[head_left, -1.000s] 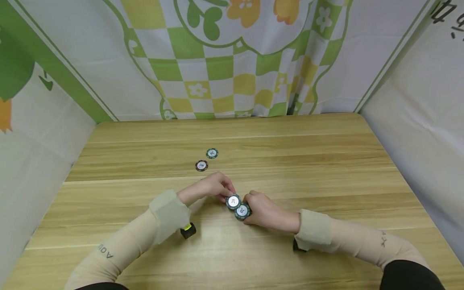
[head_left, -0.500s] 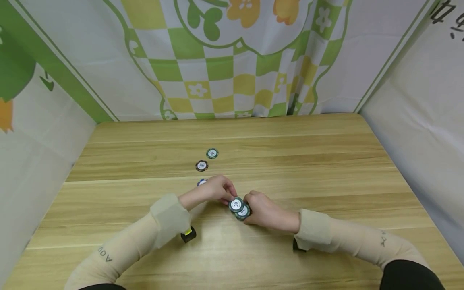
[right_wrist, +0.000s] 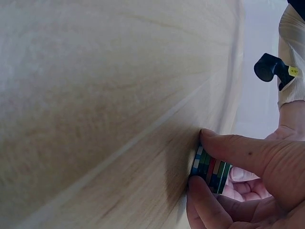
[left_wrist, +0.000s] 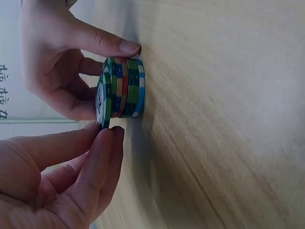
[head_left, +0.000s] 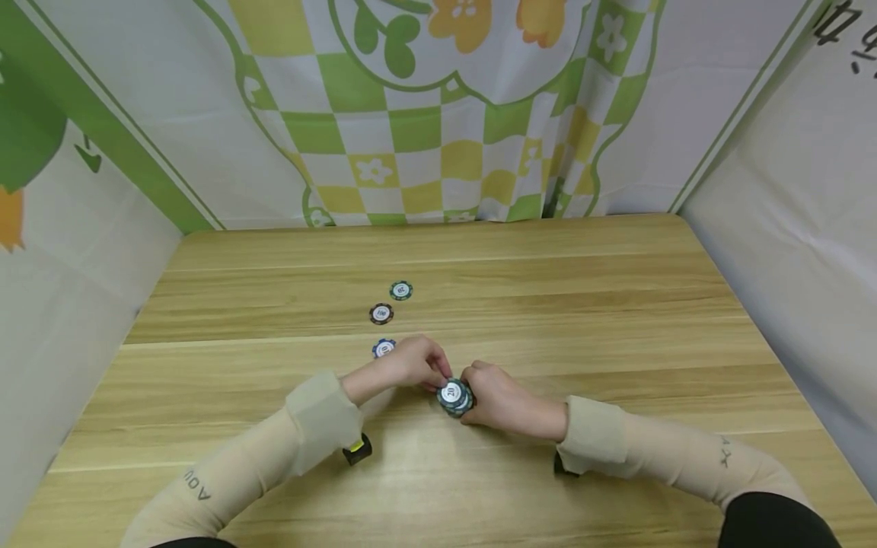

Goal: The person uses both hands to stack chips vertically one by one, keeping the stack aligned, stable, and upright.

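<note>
A short stack of poker chips (left_wrist: pixel 128 88) in blue, green and red stands on the wooden table. My right hand (head_left: pixel 503 398) grips the stack's sides between thumb and fingers, as the right wrist view also shows. Between thumb and fingertips my left hand (head_left: pixel 413 361) pinches a green poker chip (head_left: pixel 451 393) marked 20. That chip lies over the top of the stack, its near edge sticking out toward the left hand. In the left wrist view it sits slightly tilted against the chips below.
Three single chips lie flat beyond the left hand: a blue chip (head_left: pixel 384 348), partly covered by that hand, a dark red-brown chip (head_left: pixel 381 313) marked 100, and a green chip (head_left: pixel 401 290) farthest back. A patterned curtain (head_left: pixel 425 152) hangs behind the table's far edge.
My left hand has moved right and toward me, bringing the green chip from beside the stack's top to over it. More of the blue chip now shows. The right hand has stayed in place.
</note>
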Motion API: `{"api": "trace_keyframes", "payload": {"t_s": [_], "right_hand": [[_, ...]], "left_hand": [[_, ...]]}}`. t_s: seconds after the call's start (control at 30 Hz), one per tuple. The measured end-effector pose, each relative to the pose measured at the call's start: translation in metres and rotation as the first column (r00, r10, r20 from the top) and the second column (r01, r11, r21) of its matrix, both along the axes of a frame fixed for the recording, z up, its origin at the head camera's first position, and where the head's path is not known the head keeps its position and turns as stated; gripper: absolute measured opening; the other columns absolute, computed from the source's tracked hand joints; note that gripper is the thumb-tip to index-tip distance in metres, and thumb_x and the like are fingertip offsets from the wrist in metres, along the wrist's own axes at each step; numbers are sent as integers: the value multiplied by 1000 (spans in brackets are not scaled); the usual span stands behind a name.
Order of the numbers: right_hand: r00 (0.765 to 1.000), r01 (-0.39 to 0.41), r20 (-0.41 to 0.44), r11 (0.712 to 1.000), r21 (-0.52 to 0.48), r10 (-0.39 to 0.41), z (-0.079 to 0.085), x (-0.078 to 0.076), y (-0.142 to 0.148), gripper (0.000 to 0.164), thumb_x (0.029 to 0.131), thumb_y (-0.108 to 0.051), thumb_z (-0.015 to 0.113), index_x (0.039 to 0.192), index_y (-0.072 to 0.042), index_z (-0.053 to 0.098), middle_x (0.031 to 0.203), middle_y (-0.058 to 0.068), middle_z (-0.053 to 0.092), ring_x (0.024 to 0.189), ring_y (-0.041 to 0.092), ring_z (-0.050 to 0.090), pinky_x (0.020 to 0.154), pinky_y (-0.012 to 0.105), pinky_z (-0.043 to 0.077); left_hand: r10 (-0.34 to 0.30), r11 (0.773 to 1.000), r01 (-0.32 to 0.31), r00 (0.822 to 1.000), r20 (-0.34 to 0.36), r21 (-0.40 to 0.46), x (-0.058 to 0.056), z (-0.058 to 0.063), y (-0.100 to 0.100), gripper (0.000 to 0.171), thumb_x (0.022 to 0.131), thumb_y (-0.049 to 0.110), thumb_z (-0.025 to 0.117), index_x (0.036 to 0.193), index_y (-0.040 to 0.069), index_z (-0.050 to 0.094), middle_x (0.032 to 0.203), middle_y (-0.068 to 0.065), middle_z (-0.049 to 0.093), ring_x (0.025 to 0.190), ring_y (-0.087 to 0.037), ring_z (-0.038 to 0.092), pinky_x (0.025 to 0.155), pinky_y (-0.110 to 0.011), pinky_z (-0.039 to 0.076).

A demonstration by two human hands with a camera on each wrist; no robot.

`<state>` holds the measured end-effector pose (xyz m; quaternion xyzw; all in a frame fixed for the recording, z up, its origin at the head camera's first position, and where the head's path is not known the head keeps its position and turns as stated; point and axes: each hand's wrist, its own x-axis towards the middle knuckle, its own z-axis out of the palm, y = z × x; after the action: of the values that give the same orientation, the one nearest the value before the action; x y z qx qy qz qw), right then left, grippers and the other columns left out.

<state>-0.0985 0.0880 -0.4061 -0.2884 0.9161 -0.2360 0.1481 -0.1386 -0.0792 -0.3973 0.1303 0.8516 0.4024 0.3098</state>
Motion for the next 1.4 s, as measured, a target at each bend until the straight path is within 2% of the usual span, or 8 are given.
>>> {"api": "trace_keyframes", "payload": {"t_s": [0.3, 0.6, 0.7, 0.93, 1.13, 1.4], "right_hand": [[1000, -9, -13, 1000, -8, 9, -1, 0, 0, 34, 63, -8, 79, 88, 0, 59, 81, 3, 54, 73, 12, 50, 64, 25, 45], [1000, -9, -19, 1000, -28, 9, -2, 1, 1, 32, 62, -8, 79, 85, 0, 58, 78, 3, 52, 71, 13, 49, 62, 25, 44], [1000, -7, -15, 999, -31, 6, -2, 1, 0, 31, 62, -7, 79, 85, 0, 58, 78, 4, 52, 71, 13, 49, 62, 25, 44], [1000, 4, -4, 1000, -21, -4, -2, 1, 0, 32, 63, -7, 79, 86, 1, 58, 79, 5, 52, 71, 14, 49, 63, 27, 44], [1000, 3, -13, 1000, -21, -3, -2, 1, 0, 33, 63, -8, 79, 87, 2, 58, 78, 5, 52, 71, 14, 49, 64, 27, 45], [1000, -2, -16, 1000, -28, 2, -3, 0, 0, 33, 63, -8, 79, 86, 2, 58, 78, 4, 52, 70, 14, 49, 63, 26, 44]], "left_hand": [[-33, 999, 33, 998, -47, 2, 6, 2, 1, 9, 72, -7, 67, 80, -4, 65, 69, -8, 65, 57, -8, 57, 57, -22, 51], [-66, 997, 61, 992, -111, -51, 7, 2, 4, 8, 72, -4, 69, 78, 0, 65, 68, -4, 64, 58, -8, 56, 56, -20, 49], [-83, 994, 70, 984, -159, -83, 9, 3, 5, 8, 72, -1, 70, 76, 2, 65, 67, -2, 63, 58, -7, 54, 54, -18, 46], [-141, 985, 107, 954, -265, -138, 12, 4, 6, 8, 71, 4, 73, 74, 6, 66, 65, 1, 61, 58, -7, 52, 53, -17, 42], [-151, 983, 112, 947, -283, -147, 12, 3, 6, 8, 72, 4, 73, 74, 6, 66, 66, 1, 61, 59, -7, 52, 53, -17, 42], [-147, 982, 109, 952, -267, -153, 13, 4, 7, 7, 72, 4, 73, 75, 6, 66, 67, 1, 61, 60, -8, 52, 54, -17, 42]]}}
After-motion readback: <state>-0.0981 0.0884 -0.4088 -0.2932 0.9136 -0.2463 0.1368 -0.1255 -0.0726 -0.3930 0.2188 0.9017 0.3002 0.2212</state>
